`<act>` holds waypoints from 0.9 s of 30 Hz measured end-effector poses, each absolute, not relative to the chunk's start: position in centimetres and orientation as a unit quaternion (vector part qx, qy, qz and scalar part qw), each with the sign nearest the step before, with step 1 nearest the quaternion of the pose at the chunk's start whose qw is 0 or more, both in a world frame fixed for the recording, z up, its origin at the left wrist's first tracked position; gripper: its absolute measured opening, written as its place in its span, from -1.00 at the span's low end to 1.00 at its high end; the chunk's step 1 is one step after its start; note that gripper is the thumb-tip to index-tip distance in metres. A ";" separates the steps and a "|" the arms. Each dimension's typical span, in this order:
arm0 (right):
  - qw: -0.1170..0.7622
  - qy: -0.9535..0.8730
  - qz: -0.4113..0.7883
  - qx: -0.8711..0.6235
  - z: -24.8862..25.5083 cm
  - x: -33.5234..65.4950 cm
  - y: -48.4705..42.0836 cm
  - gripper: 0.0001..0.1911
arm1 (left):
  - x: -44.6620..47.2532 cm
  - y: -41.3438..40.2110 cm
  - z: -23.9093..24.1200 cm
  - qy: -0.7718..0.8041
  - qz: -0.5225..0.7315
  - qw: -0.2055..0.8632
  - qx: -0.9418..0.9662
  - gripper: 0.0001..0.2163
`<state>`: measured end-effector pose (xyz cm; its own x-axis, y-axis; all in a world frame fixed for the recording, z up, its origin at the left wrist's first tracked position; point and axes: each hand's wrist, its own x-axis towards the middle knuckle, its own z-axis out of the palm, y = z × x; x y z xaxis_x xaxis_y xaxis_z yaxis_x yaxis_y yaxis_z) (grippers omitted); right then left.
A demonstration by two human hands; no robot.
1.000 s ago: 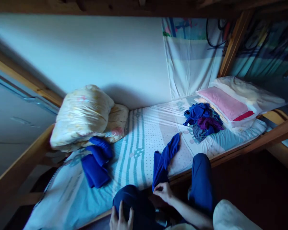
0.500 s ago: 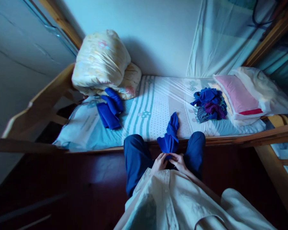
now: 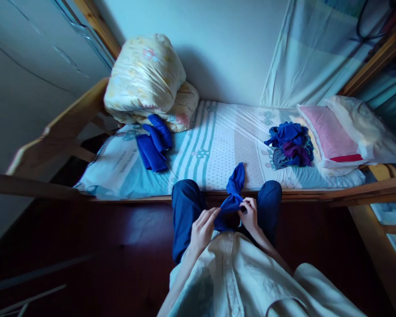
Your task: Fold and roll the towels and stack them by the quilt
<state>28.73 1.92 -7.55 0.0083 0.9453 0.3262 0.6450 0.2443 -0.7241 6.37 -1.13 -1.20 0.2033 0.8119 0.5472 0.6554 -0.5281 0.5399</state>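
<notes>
Both of my hands grip a blue garment (image 3: 233, 193) that hangs from the bed's front edge down between my knees. My left hand (image 3: 203, 229) is closed on its lower left part, fingers curled into the cloth. My right hand (image 3: 249, 215) pinches the cloth on the right side. The garment's upper end still lies on the striped and dotted bedsheet (image 3: 214, 149). A stack of folded blue clothes (image 3: 153, 143) lies on the left of the bed. A loose heap of blue and purple clothes (image 3: 288, 143) lies on the right.
A rolled yellowish duvet (image 3: 145, 79) sits at the bed's left end against the wall. A pink pillow (image 3: 330, 138) and a white one lie at the right end. The wooden bed rail (image 3: 350, 191) runs along the front. A dark floor lies below.
My view tilted down and back from the bed. My left hand left my knee and took hold of the blue garment beside my right hand; both hands have since lifted it a little.
</notes>
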 end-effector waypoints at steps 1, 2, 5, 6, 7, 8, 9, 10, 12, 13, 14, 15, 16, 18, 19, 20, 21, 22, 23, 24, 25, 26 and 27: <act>0.409 -0.675 0.184 -0.586 -7.4 29.1 2.4 -0.85 | 5.7 -1.0 -0.4 0.483 0.428 0.058 0.762 -0.58; 0.415 -0.671 0.185 -0.586 -7.3 29.5 2.8 -0.85 | 5.0 -0.8 0.3 0.488 0.440 0.024 0.754 -0.60; 0.420 -0.671 0.192 -0.580 -6.8 30.7 3.6 -0.85 | 2.9 -0.3 2.6 0.497 0.459 -0.055 0.734 -0.64; 0.419 -0.676 0.189 -0.576 -6.6 31.0 3.7 -0.85 | 2.2 -0.1 3.4 0.497 0.463 -0.074 0.730 -0.66; 0.419 -0.680 0.183 -0.573 -6.4 31.2 3.7 -0.86 | 1.5 0.2 4.1 0.497 0.466 -0.093 0.726 -0.69; 0.419 -0.686 0.176 -0.569 -6.1 31.4 3.6 -0.86 | 0.9 0.4 4.8 0.496 0.469 -0.114 0.722 -0.72; 0.420 -0.690 0.170 -0.565 -5.9 31.6 3.6 -0.85 | 0.4 0.7 5.5 0.497 0.473 -0.138 0.715 -0.74; 0.421 -0.692 0.165 -0.562 -5.6 31.8 3.5 -0.84 | -0.1 1.0 6.2 0.499 0.476 -0.163 0.706 -0.75; 0.421 -0.699 0.172 -0.552 -5.3 32.1 3.3 -0.82 | -1.1 1.6 7.4 0.507 0.478 -0.217 0.684 -0.76; 0.417 -0.705 0.186 -0.542 -5.2 32.3 3.2 -0.81 | -1.6 1.9 8.0 0.509 0.475 -0.241 0.677 -0.76; 0.411 -0.714 0.206 -0.529 -5.1 32.5 3.1 -0.81 | -2.2 2.2 8.5 0.505 0.469 -0.261 0.676 -0.77; 0.405 -0.721 0.228 -0.515 -4.9 32.7 3.0 -0.81 | -2.7 2.5 9.0 0.497 0.462 -0.276 0.681 -0.79; 0.400 -0.725 0.250 -0.502 -4.8 32.9 2.9 -0.81 | -3.2 2.7 9.4 0.483 0.452 -0.285 0.693 -0.80; 0.399 -0.726 0.284 -0.483 -4.2 33.4 2.8 -0.82 | -4.3 3.0 10.1 0.460 0.422 -0.274 0.732 -0.81; 0.403 -0.724 0.295 -0.476 -3.7 33.6 2.7 -0.82 | -4.7 3.0 10.3 0.454 0.405 -0.255 0.752 -0.81; 0.408 -0.723 0.302 -0.470 -3.2 33.9 2.7 -0.81 | -5.2 3.0 10.6 0.453 0.387 -0.230 0.769 -0.80; 0.412 -0.724 0.305 -0.462 -2.6 34.2 2.6 -0.81 | -5.6 3.0 10.8 0.454 0.371 -0.205 0.784 -0.78; 0.414 -0.727 0.307 -0.454 -2.0 34.6 2.5 -0.80 | -5.9 3.0 11.0 0.455 0.359 -0.183 0.794 -0.76; 0.413 -0.732 0.307 -0.447 -1.3 34.9 2.5 -0.78 | -6.3 2.9 11.2 0.455 0.354 -0.168 0.800 -0.74; 0.409 -0.737 0.305 -0.443 -0.6 35.2 2.4 -0.76 | -6.7 2.8 11.3 0.453 0.354 -0.162 0.802 -0.72; 0.401 -0.742 0.301 -0.445 0.0 35.6 2.3 -0.73 | -7.1 2.7 11.3 0.453 0.357 -0.164 0.800 -0.70; 0.389 -0.746 0.296 -0.452 0.7 35.9 2.2 -0.70 | -7.6 2.7 11.3 0.456 0.363 -0.173 0.794 -0.69; 0.372 -0.751 0.291 -0.462 1.2 36.2 2.0 -0.66 | -8.2 2.6 11.3 0.462 0.372 -0.187 0.783 -0.68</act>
